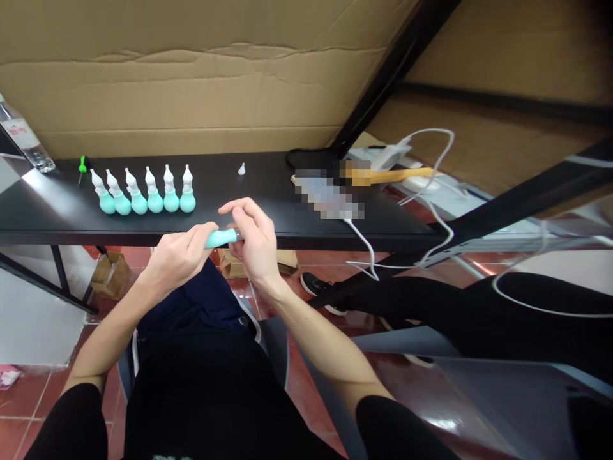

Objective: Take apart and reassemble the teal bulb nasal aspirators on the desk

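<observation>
A smooth teal piece (pixel 221 238) with a greyish end is held between both hands just in front of the table edge; fingers hide part of its shape. My left hand (pixel 179 252) pinches its left end. At its greyish right end, my right hand (pixel 256 246) is closed with thumb and fingers, its index finger reaching out to the left. Several nasal aspirators (pixel 154 199) with teal bulbs and white nozzles stand upright in a row on the table, beyond my left hand. A small white tip (pixel 242 169) sits farther back, beyond my right hand.
The black table (pixel 268 220) backs onto cardboard. At left are a water bottle (pixel 26 140) and a green-handled pointed tool (pixel 83 166). A blurred-out phone-like object (pixel 325 191) with a white cable (pixel 364 239) lies right. Another person's black-clad leg (pixel 407 300) extends at right.
</observation>
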`<action>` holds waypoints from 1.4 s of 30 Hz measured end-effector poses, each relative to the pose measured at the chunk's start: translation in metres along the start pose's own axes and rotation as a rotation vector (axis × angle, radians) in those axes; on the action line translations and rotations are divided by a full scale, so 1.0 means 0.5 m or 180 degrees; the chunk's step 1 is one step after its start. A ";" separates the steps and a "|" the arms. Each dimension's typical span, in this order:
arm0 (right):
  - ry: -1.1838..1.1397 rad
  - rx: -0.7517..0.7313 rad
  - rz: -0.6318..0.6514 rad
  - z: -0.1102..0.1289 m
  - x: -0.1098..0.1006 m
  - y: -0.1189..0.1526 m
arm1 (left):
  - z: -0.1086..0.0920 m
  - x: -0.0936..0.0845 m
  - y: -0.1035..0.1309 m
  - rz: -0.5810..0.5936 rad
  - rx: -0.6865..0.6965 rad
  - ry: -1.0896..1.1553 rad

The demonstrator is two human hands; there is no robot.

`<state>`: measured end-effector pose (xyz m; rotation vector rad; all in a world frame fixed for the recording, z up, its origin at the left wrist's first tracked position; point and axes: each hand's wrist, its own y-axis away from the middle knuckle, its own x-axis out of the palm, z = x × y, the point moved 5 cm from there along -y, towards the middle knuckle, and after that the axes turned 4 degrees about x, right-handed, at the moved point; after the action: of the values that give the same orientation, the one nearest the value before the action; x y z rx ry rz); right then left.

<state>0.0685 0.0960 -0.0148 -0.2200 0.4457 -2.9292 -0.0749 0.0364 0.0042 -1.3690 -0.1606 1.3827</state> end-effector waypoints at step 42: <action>-0.0833 0.0721 0.1324 0.017 0.009 -0.013 | 0.014 -0.023 -0.012 -0.0625 -0.0296 0.1100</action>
<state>0.0644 0.0989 -0.0044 -0.4166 0.1011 -2.4714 -0.0799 0.0341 0.0179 -1.6028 -0.1265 0.9704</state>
